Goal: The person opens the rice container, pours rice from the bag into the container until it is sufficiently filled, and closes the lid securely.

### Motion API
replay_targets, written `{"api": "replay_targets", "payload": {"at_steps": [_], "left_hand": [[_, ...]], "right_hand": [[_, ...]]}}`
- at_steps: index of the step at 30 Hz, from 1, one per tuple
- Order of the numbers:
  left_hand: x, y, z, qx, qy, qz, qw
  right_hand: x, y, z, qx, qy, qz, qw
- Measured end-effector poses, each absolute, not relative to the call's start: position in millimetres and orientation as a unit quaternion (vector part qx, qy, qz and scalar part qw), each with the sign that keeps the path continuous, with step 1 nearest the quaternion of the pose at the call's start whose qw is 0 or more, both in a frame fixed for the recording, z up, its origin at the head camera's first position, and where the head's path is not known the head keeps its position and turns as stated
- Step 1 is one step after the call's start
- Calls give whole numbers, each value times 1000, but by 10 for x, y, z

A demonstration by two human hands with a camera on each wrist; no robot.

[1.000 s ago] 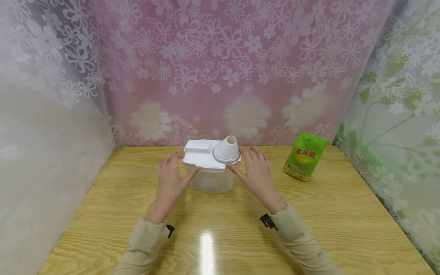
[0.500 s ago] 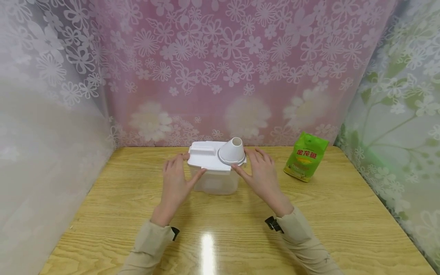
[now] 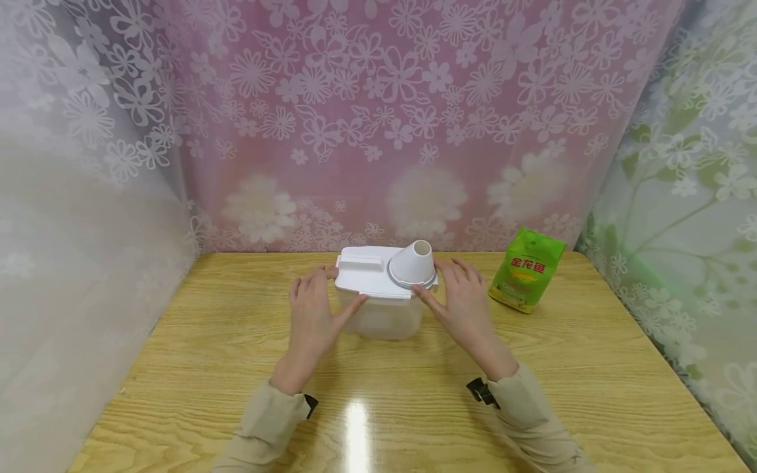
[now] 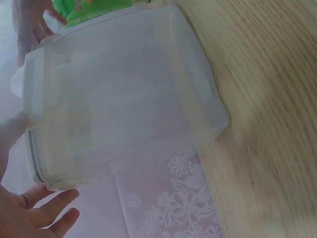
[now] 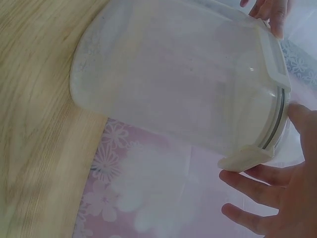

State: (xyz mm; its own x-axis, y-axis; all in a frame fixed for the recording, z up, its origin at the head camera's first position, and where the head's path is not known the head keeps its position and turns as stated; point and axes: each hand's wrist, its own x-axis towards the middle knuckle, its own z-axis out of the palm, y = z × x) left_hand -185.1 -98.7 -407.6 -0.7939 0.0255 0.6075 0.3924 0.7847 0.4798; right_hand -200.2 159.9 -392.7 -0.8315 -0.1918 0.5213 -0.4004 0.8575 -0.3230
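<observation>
Neatly held at both ends: the left hand point(image 3: 316, 315) pinches one corner of the flat white plastic lid point(image 3: 369, 279), thumb on the front edge, and the right hand point(image 3: 467, 305) grips the opposite end, thumb beside the white hollow cone spout point(image 3: 412, 266). Even pressure from both sides looks wise, sparing the cone any squeeze. Below, the translucent frosted plastic container point(image 3: 384, 320) stands upright on the yellowish wood-grain table point(image 3: 207, 355); best guided level, base flat. Beyond the right hand stands the green bag with red lettering point(image 3: 526, 269), so mind those knuckles!
</observation>
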Motion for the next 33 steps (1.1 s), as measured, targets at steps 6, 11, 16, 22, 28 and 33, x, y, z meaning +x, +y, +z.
{"api": "replay_targets", "payload": {"at_steps": [6,11,16,22,28,33], "left_hand": [[-1844,-925,-4085,-124,-892,-304,310],[-1830,-888,-4108,-132,-889,-305,316],[-1805,-869,-4123,-137,-886,-309,318],[-1768,-869,-4140,-149,-879,-312,328],[-1746,-863,-4141,-150,-874,-319,333],[-1732,-842,-4144,-157,-870,-321,338]], "right_hand": [[-1972,1663,-3936,161,-928,220,255],[-1947,1714,-3962,165,-924,218,267],[-1910,1761,-3973,172,-919,224,275],[-1894,1801,-3988,180,-915,223,285],[-1888,1791,-3978,188,-910,223,296],[-1893,1755,-3951,184,-909,235,291]]}}
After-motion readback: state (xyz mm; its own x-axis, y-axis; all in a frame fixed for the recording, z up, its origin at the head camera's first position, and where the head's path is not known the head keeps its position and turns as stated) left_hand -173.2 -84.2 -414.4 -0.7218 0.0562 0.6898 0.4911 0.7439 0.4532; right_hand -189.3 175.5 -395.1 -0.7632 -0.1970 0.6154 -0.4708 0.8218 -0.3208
